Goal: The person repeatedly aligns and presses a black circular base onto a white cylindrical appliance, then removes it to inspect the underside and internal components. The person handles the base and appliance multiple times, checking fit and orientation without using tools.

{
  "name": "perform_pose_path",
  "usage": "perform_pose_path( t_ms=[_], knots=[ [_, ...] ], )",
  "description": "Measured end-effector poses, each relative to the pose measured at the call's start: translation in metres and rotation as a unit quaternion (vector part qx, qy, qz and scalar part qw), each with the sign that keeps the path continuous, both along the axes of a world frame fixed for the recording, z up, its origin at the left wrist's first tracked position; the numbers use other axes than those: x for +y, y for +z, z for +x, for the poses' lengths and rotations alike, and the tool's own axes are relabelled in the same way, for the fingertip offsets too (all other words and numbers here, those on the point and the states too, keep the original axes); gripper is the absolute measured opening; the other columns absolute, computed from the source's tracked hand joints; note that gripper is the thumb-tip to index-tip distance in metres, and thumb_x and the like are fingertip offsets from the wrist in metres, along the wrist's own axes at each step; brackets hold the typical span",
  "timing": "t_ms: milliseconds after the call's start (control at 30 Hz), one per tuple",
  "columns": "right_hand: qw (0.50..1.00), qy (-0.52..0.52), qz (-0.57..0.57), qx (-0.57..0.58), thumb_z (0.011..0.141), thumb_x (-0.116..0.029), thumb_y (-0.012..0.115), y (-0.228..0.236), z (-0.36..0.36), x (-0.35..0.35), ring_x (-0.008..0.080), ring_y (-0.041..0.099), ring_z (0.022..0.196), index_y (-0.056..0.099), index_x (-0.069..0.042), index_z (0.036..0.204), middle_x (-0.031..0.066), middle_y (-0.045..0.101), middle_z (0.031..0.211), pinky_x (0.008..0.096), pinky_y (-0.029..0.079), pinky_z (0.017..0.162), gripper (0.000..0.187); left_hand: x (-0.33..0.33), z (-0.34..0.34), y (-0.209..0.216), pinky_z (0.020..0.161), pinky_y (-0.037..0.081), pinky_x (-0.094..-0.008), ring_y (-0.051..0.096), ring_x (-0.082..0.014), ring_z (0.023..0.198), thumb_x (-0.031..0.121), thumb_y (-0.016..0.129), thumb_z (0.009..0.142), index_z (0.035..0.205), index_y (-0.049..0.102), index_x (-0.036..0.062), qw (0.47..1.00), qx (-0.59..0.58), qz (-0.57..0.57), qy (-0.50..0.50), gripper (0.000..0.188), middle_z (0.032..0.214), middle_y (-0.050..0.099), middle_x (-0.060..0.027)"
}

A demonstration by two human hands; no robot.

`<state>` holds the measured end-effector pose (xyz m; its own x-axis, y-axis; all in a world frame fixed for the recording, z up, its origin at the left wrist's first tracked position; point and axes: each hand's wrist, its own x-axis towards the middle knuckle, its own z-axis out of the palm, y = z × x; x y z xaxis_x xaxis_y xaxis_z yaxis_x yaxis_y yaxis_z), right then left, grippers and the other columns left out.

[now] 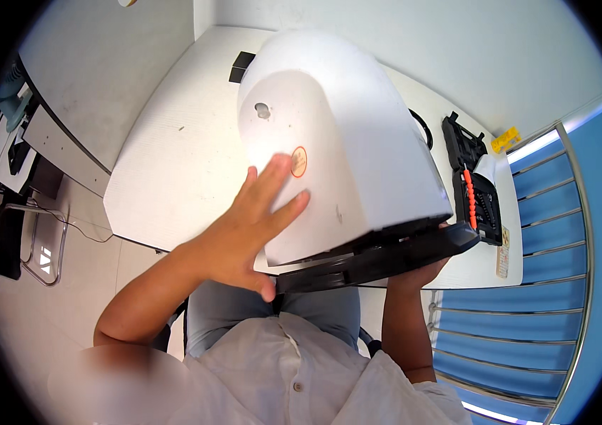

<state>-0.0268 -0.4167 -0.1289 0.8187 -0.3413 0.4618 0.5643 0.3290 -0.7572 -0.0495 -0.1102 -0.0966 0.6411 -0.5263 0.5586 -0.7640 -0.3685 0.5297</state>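
A large white appliance housing (pixel 379 134) with a rounded top stands tilted on the white table. Its side has a small hole and a round orange-edged sticker (pixel 299 162). Along its near end runs a long glossy black panel (pixel 379 265), with a dark gap between panel and housing. My left hand (pixel 255 219) lies spread against the housing's left side, fingertips beside the sticker, thumb near the panel's left end. From below, my right hand (pixel 421 275) grips the panel near its right end; most of its fingers are hidden behind the panel.
An open black tool case (pixel 476 195) with an orange flexible shaft (pixel 469 198) lies at the right, near a yellow object (pixel 506 139). Small black boxes (pixel 241 67) sit behind the housing. A metal railing (pixel 574 205) borders the table's right side; a wall (pixel 457 49) stands behind.
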Motion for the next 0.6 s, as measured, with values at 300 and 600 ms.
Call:
perform_pose_path(
  t_ms=[300,600],
  knots=[
    [0.991,0.122,0.060,0.019,0.100,-0.028,0.043,0.045,0.027,0.042,0.0233,0.054,0.111,0.036,-0.008,0.129,0.0108,0.051,0.124,0.0386,0.048,0.092,0.037,-0.001,-0.007,-0.001,0.107,0.003,-0.0652,0.016,-0.0430,0.141,0.073,0.051,0.076,0.138,0.045,0.0111,0.978,-0.161,-0.005,0.136,0.089,0.152,0.020,-0.0229],
    [0.936,0.280,0.108,0.187,0.102,-0.032,0.033,0.024,0.063,0.084,0.0215,0.056,0.108,0.045,-0.007,0.129,0.0088,0.056,0.119,0.0358,0.046,0.094,0.039,0.014,-0.018,0.060,0.111,0.000,-0.0584,0.033,-0.0413,0.136,0.067,0.051,0.081,0.124,0.058,0.0093,0.949,-0.224,0.097,0.202,0.072,0.140,0.046,-0.0177]
  ],
)
